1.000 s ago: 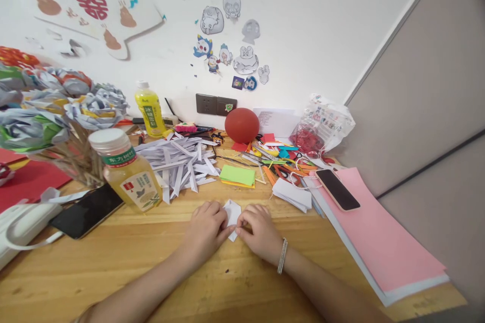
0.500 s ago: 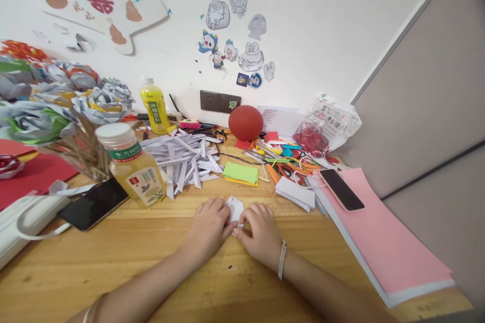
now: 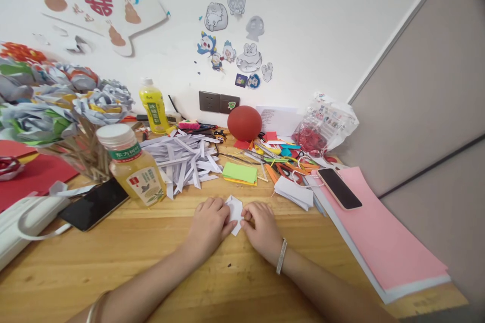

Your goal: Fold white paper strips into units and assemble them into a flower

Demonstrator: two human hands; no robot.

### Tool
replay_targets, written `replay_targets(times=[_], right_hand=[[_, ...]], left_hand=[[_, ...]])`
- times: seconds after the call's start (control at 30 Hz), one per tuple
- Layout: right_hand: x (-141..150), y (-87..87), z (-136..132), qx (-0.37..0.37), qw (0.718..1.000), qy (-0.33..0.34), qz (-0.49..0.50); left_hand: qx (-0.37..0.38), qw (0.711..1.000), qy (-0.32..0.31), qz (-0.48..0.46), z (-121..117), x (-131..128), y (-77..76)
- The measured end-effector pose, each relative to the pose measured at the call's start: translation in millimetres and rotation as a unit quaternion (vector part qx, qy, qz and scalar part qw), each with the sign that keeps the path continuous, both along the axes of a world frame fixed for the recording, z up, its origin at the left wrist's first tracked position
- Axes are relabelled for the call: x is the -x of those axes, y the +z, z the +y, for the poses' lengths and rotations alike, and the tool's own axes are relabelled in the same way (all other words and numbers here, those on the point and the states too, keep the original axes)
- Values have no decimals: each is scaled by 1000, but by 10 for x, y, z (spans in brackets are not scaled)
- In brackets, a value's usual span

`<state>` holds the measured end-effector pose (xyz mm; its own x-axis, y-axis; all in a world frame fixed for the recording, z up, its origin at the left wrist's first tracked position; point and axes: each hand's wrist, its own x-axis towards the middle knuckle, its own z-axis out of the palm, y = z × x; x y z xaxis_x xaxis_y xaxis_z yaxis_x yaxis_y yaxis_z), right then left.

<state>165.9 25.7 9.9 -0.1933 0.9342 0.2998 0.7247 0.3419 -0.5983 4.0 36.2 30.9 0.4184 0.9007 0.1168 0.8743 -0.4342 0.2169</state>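
Head view: small white paper [image 3: 235, 210] on the table [image 3: 212, 272], between the hands. Left hand [image 3: 209, 224] over its left side, right hand [image 3: 260, 226] at its right edge; grip unclear. Folding probably goes best with left pinning, right aligning edges before creasing. Paper many-sided, pointed at near end.

Your left hand [image 3: 210, 219] hides part of the folded paper [image 3: 235, 208]; beyond your right hand [image 3: 261, 227], a sheet [image 3: 280, 120] is too finely printed to read; left of both, the frame cuts off paper flowers [image 3: 100, 105]
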Motion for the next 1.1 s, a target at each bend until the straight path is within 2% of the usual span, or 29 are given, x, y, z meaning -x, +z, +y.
replay_targets(times=[0.17, 0.33, 0.47, 0.53, 0.67, 0.73, 0.8, 0.9, 1.0, 1.1], right_hand=[[-7, -33, -17, -34, 998, -42, 36], [33, -35, -43, -31, 999, -26, -28], [34, -32, -16, -8, 999, -14, -39], [-8, -16, 20, 7, 999, 9, -37], [-171, 58, 135, 50, 992, 113, -30], [-260, 99, 191, 53, 987, 149, -35], [-332, 128, 233, 30, 986, 152, -59], [-394, 135, 264, -44, 981, 143, -123], [-401, 114, 267, -113, 960, 179, -185], [-374, 105, 251, -146, 945, 206, -208]], left_hand=[[-4, 1000, 1, -2, -14, 5, -5], [-12, 999, 27, -22, -2, 56, -39], [-43, 997, 48, -39, 76, 192, -72], [-65, 996, 12, -52, 135, 270, -96], [-131, 977, -156, -67, 227, 359, -155], [-167, 964, -197, -61, 239, 365, -176], [-196, 955, -216, -58, 234, 362, -179], [-213, 948, -227, -63, 217, 362, -157], [-202, 951, -221, -76, 207, 367, -129], [-182, 957, -209, -82, 196, 369, -110]])
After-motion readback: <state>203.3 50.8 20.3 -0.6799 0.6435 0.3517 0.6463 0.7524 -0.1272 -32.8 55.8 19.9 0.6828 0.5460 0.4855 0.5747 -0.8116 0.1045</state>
